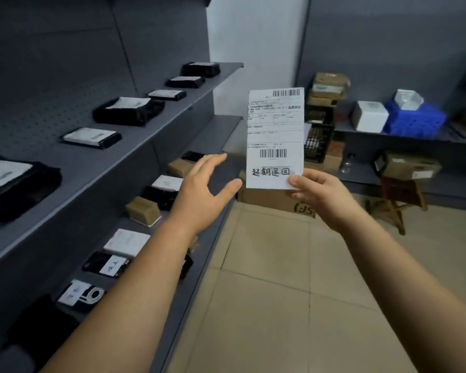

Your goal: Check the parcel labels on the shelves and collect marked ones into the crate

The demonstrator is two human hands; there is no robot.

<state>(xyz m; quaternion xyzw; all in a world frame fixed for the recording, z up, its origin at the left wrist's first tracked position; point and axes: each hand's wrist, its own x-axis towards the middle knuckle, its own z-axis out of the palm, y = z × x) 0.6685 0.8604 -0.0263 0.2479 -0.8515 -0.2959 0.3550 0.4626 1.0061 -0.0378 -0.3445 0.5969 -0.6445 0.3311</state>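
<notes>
A grey storeroom with a tiled floor, and down its left side run grey shelves (151,130) carrying black and brown parcels, each with a white label on top. The right hand (318,195) holds up a parcel label sheet (275,138), thumb and fingers pinching its bottom right corner; it stands upright, out in the aisle to the right of the shelves, with handwritten characters under the lower barcode (a mark, I would judge, so this is the checking step). The left hand (202,189) is empty, fingers spread and relaxed, between the sheet and the shelves, near but not touching either. Whether the sheet fronts a thin parcel or is loose paper cannot be told. Next comes finding the crate: a black slatted crate (318,135) sits just behind the sheet, its contents partly hidden, with something pale showing through the slats. Further right of the sheet, on a low shelf, a blue crate (414,122) holds a white box, and a white carton (369,116) stands beside it.
</notes>
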